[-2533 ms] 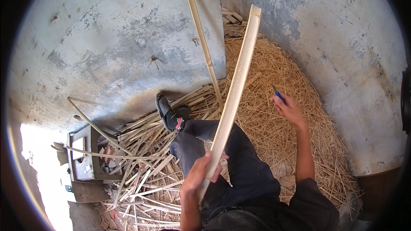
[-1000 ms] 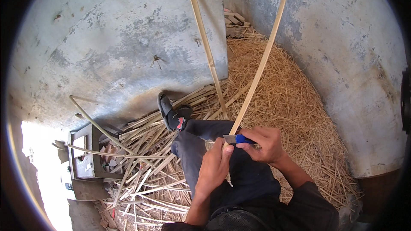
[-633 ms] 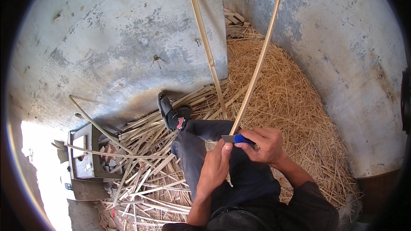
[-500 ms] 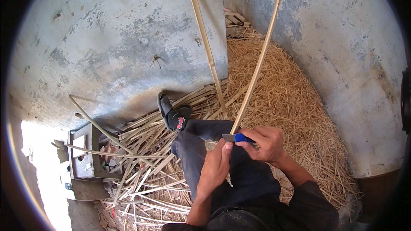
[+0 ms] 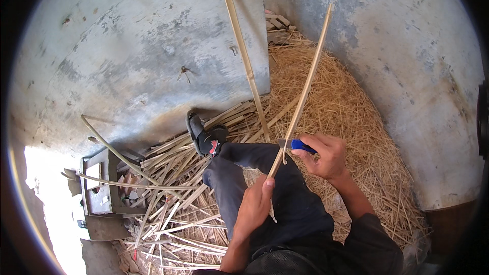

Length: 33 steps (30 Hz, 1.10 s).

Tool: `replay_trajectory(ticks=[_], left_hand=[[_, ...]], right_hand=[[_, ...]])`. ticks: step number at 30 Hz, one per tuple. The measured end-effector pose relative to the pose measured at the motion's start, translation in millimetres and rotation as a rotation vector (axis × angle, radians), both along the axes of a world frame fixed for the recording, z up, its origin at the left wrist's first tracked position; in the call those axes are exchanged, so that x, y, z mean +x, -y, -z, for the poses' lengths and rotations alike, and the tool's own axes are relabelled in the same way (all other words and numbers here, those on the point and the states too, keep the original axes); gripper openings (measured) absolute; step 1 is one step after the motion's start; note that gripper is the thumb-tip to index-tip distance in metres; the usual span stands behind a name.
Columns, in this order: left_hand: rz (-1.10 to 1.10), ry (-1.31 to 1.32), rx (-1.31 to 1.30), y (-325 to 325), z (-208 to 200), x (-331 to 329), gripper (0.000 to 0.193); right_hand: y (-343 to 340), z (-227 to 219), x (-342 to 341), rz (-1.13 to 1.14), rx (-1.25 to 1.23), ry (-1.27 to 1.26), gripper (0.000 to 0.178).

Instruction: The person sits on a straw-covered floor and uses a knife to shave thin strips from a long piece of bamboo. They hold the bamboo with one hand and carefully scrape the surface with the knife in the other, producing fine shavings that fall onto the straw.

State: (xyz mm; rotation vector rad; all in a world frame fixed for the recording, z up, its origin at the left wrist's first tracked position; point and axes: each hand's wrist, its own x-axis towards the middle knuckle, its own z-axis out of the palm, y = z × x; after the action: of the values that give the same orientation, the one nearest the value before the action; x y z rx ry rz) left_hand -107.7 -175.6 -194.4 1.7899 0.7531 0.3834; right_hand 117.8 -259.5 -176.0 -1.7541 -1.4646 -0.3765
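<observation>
My left hand (image 5: 255, 199) is closed around the near end of a long, narrow bamboo strip (image 5: 307, 87), which slants up and away to the right. In my right hand (image 5: 326, 156) is a knife with a blue handle (image 5: 303, 146). Its short metal blade (image 5: 283, 143) lies across the strip, a little beyond my left hand. A thin curled shaving (image 5: 285, 158) hangs from the strip just below the blade. Both hands are over my dark trousers (image 5: 290, 214). The strip's lowest end is hidden in my left fist.
Another strip (image 5: 242, 46) leans on the grey wall (image 5: 127, 35) ahead. A heap of shavings (image 5: 351, 117) covers the floor to the right. Loose strips (image 5: 178, 224) lie to the left beside a wooden box frame (image 5: 102, 193). My shoe (image 5: 204, 135) rests among strips.
My right hand has moved the knife away from my left hand, up along the strip. A curled shaving now shows at the blade. The strip's far tip sits lower.
</observation>
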Motion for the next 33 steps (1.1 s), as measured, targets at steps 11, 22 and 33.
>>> replay_trajectory(ticks=[11,22,33], left_hand=[[-0.035,-0.047,-0.022,9.5,14.3,-17.5,0.041],[-0.044,-0.102,-0.060,16.4,17.7,-32.4,0.038],[0.016,-0.234,-0.070,38.6,37.9,-65.3,0.047]], right_hand=[[-5.7,10.4,14.7,-0.017,-0.025,-0.025,0.031],[-18.5,15.3,37.8,0.030,0.046,-0.038,0.039],[-32.8,28.5,150.3,0.281,-0.021,-0.155,0.047]])
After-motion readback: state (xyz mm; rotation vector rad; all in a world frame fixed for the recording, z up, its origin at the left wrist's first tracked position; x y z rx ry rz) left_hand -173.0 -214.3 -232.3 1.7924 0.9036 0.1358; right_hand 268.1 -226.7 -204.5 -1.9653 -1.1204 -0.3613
